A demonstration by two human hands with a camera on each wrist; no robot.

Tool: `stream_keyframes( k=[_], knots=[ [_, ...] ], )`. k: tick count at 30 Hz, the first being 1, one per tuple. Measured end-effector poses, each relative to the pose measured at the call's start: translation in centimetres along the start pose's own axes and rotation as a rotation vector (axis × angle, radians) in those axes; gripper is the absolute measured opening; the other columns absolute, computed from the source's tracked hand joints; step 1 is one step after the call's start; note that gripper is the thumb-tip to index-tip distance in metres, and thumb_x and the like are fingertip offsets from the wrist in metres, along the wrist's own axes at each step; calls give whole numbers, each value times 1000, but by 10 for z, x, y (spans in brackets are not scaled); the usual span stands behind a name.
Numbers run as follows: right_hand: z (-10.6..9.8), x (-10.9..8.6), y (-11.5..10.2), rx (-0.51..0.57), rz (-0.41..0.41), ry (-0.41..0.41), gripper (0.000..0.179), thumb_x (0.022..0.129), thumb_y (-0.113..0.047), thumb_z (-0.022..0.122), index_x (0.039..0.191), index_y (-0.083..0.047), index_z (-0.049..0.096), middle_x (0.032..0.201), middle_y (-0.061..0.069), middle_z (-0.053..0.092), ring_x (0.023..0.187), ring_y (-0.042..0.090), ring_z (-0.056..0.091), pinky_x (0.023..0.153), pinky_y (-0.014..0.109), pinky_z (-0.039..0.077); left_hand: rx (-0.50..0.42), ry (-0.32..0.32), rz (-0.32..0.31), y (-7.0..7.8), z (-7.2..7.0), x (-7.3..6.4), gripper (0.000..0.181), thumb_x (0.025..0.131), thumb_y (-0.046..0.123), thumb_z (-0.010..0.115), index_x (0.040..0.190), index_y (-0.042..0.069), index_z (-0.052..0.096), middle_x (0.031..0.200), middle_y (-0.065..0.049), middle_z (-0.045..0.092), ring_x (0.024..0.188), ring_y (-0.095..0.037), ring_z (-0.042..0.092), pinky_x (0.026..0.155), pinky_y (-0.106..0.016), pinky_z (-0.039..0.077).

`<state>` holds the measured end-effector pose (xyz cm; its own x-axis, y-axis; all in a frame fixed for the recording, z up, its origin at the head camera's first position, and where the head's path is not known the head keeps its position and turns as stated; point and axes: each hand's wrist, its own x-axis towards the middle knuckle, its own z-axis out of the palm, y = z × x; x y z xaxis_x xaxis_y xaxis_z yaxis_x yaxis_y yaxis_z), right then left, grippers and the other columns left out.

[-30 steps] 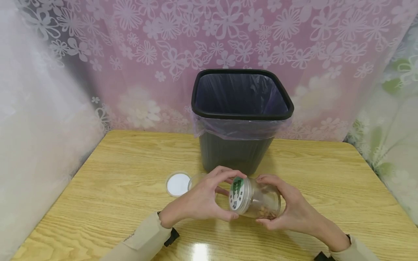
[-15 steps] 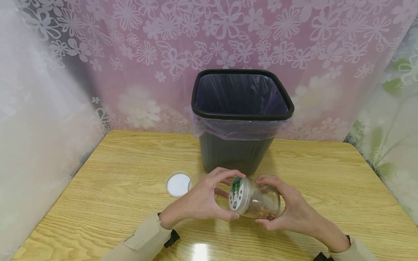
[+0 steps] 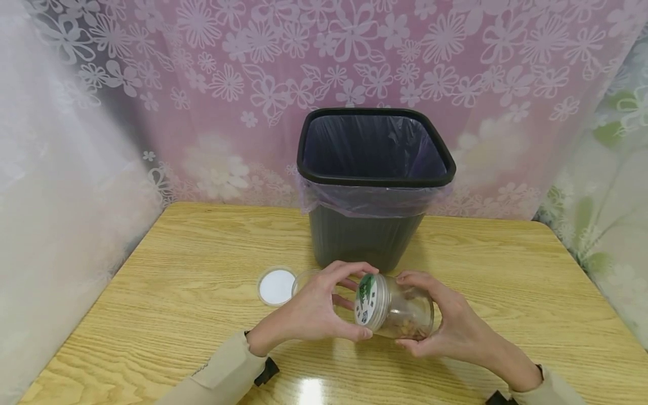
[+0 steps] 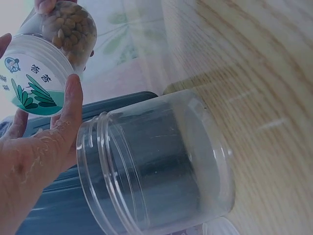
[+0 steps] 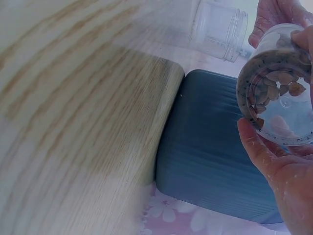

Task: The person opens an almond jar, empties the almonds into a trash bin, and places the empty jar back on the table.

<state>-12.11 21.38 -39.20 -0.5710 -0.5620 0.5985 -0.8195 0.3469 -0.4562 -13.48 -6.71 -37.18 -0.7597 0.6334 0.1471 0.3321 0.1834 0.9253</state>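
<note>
My right hand [image 3: 458, 320] grips the body of a clear jar [image 3: 412, 315], which is tilted on its side with its lid towards the left. Brown, almond-like kernels [image 4: 71, 32] lie inside it, and they show through the jar's base in the right wrist view. Thumb and fingers of my left hand [image 3: 316, 309] hold the rim of the lid [image 3: 365, 304], which has a white label with green leaves and dark characters. A second clear jar [image 4: 156, 161], with no lid on it, stands on the table behind my left hand, mostly hidden by it in the head view.
A dark grey bin [image 3: 364, 236] with a black rim and a purple liner stands just beyond my hands. A round lid with a white disc [image 3: 277, 287] lies left of the lidless jar on the wooden table [image 3: 212, 247]. Floral curtains [image 3: 228, 112] surround the table.
The label on the lid has turned slightly under my left fingers. My right hand and the jar body stay almost where they were.
</note>
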Motion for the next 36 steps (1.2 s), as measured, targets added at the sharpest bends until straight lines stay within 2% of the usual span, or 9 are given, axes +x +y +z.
stream_keyframes(
  k=[7,16,29,36],
  knots=[
    [1,0,-1,8,0,0,92,60,-20,100,136,2,53,134,8,60,114,4,61,92,11,52,3,1,-15,0,0,-1,83,74,21,92,143,42,50,137,2,50,117,-16,59,90,-31,62],
    [2,2,-2,9,-23,8,92,59,-18,100,135,3,53,132,9,60,115,4,60,94,11,51,6,2,-45,1,-1,-2,82,75,24,91,144,40,50,139,2,49,117,-16,59,89,-29,61],
    [6,2,3,-39,-113,51,81,77,-44,86,132,6,54,131,13,61,123,6,57,99,9,47,-3,17,-53,2,-1,-3,81,76,24,91,146,33,50,137,-1,51,113,-15,61,86,-28,62],
    [7,5,6,-46,-182,83,75,84,-48,75,127,10,56,127,19,61,124,11,57,105,9,44,-32,39,-59,3,1,-3,80,75,22,91,143,37,52,135,-2,52,111,-15,62,85,-28,62]
  ],
)
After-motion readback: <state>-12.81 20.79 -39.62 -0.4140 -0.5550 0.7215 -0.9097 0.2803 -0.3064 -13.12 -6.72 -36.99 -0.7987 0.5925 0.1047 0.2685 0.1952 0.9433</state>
